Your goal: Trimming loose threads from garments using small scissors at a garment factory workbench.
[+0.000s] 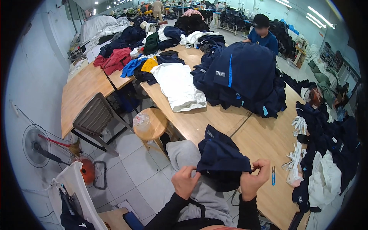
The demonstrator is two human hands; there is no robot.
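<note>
A: Item one, far left of the frame?

B: One floor fan (36,145), lower left, with a small orange fan (87,171) just beside it. One grey chair (93,117) at a side bench (78,94), one round wooden stool (153,123) carrying a clear bag.

A: Centre, bottom?

B: Left hand (184,181), fingers curled shut on the lower hem of one navy garment (221,155). The garment hangs bunched over the lap at the near edge of the long bench (264,142).

A: How does it handle?

B: By its look, soft knit, light, limp; it should drape and fold wherever unsupported. Not fragile, not slippery. Best taken at a hem or seam, pinched with both hands, as held now.

A: Next along?

B: Right hand (254,178), fingers pinched shut on the same garment's edge. One blue snip (273,175) lies on the bench just right of it.

A: Stock upper centre?

B: One white garment (178,86) spread flat; one large navy heap (245,78), count of pieces not tellable. One person in blue (263,33) stands behind it.

A: Far right?

B: Mixed navy and white pile (326,153), uncounted.
</note>
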